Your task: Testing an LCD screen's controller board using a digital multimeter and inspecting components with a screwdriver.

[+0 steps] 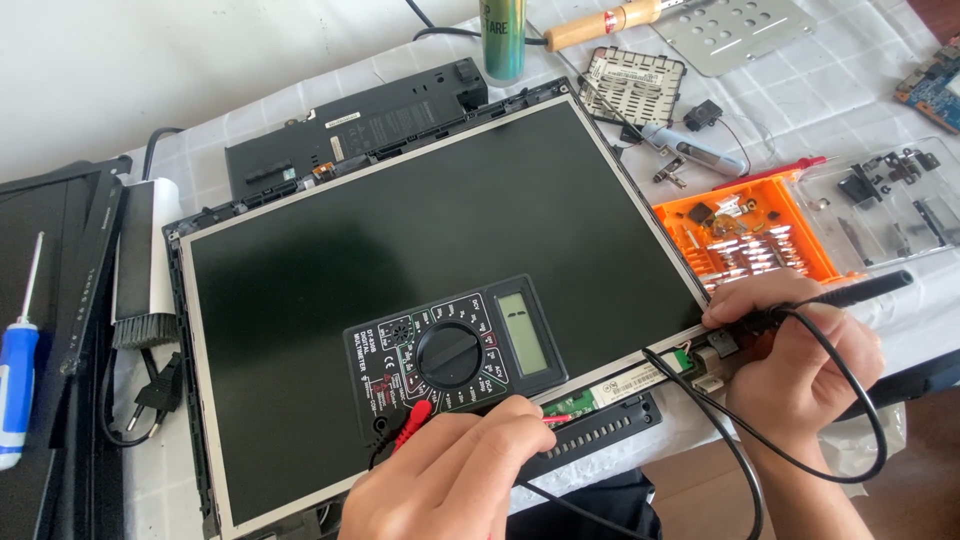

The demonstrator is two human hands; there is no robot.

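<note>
- Left hand (450,480) near centre, fingers curled tight around a red probe (550,418); tip lies on the green circuit strip (600,390) along the near edge of the screen panel (400,270).
- Right hand (800,350) near right, fingers pinched shut on a black probe (850,293); its handle sticks out to the right, tip end at the near right corner of the panel beside a small connector (712,352).
- Black meter (450,350) lies flat on the near part of the panel, just far of the left hand; dial in the middle, grey display on its right, red plug (412,420) in its near left corner.
- Black lead (850,420) loops from the right hand round the wrist and off the near edge.
- Panel is big, dark, tilted, fills the middle of the white-clothed table (880,100).
- Orange tray (745,235), right of the panel: rows of small metal bits plus a few loose dark parts at its far end.
- Clear lid (890,200), further right, touching the tray: hinges and small dark metal pieces lying on it.
- Far side: black battery pack (350,125), green can (503,40), wooden-handled tool (600,25), perforated metal plate (730,30), black vented cover (632,85).
- Far right edge: blue circuit board (935,85), partly cut off.
- Left: blue-handled screwdriver (15,385), black brush (145,290), black plug with cable (155,390).
</note>
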